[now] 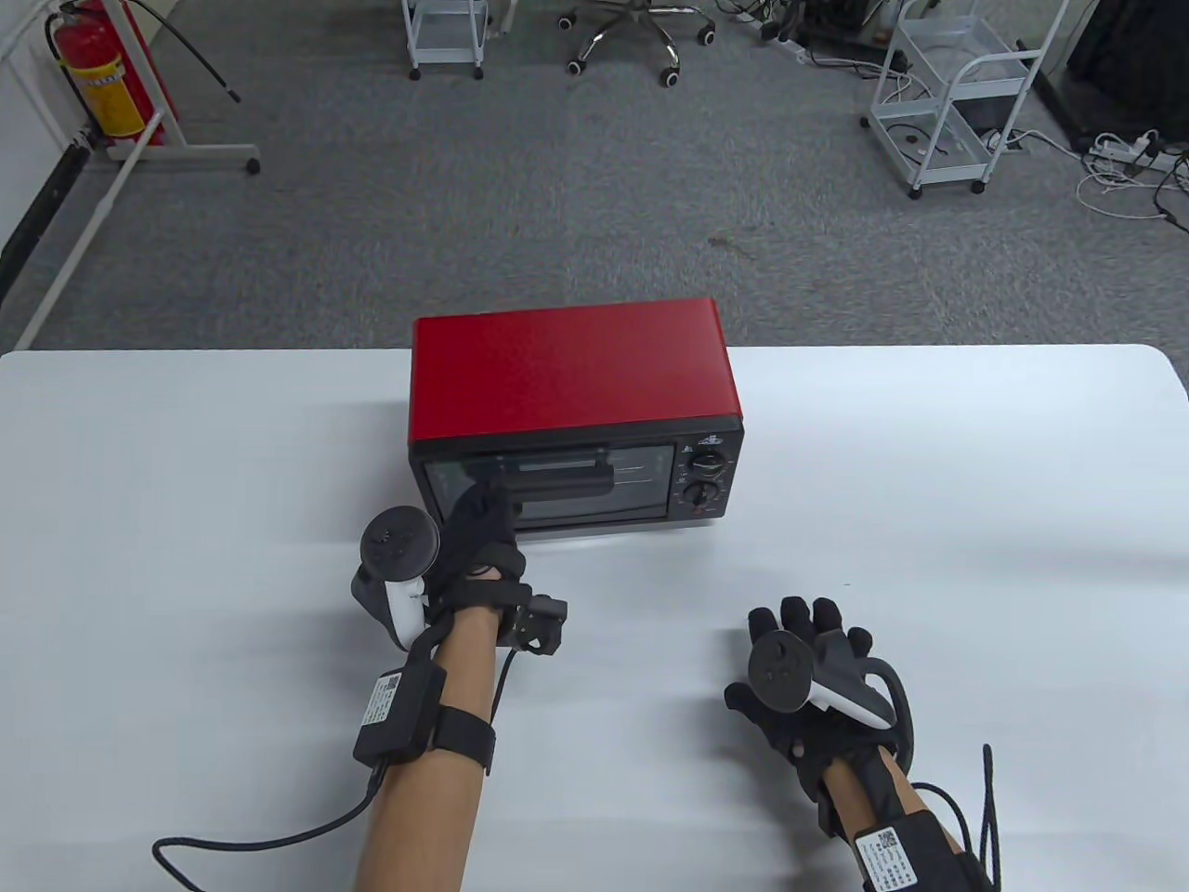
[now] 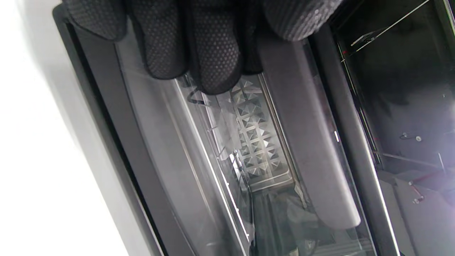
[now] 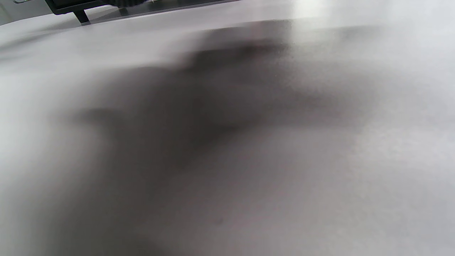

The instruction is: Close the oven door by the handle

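Note:
A red toaster oven (image 1: 571, 372) stands on the white table (image 1: 186, 483), its black glass door (image 1: 641, 483) facing me. The door looks slightly ajar at its top. My left hand (image 1: 485, 492) grips the left end of the dark door handle (image 1: 567, 478). In the left wrist view the gloved fingers (image 2: 213, 53) curl over the handle (image 2: 312, 142), with the oven's inside showing past the door's edge. My right hand (image 1: 808, 641) rests flat on the table with fingers spread, holding nothing.
Two black knobs (image 1: 711, 460) sit on the oven's right panel. The right wrist view shows only blurred table (image 3: 320, 177) and an oven foot (image 3: 82, 16). Beyond the table are carts (image 1: 957, 102), a chair base (image 1: 641, 37) and a fire extinguisher (image 1: 97, 74).

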Demonstrator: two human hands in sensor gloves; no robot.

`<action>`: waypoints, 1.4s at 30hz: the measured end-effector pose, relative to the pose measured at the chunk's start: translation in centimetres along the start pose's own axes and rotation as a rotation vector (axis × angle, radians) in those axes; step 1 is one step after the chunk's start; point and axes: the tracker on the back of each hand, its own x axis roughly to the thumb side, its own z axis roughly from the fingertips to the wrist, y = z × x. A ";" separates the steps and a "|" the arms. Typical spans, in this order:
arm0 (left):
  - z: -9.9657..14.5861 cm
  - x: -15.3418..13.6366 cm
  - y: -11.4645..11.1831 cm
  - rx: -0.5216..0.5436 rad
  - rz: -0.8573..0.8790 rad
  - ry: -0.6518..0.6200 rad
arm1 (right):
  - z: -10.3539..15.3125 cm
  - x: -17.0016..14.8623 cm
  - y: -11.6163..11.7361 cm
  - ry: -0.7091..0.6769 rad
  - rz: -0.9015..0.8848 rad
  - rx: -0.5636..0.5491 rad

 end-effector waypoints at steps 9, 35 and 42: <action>-0.4 0.1 0.0 -0.017 0.013 0.003 | -0.1 0.0 0.0 -0.001 0.010 -0.001; 6.5 -1.2 4.6 -0.228 -0.771 -0.280 | 1.2 -1.5 -1.7 0.037 -0.061 -0.104; 6.8 -4.0 4.3 -0.268 -0.893 -0.229 | 1.0 -1.7 -1.3 0.056 -0.050 -0.089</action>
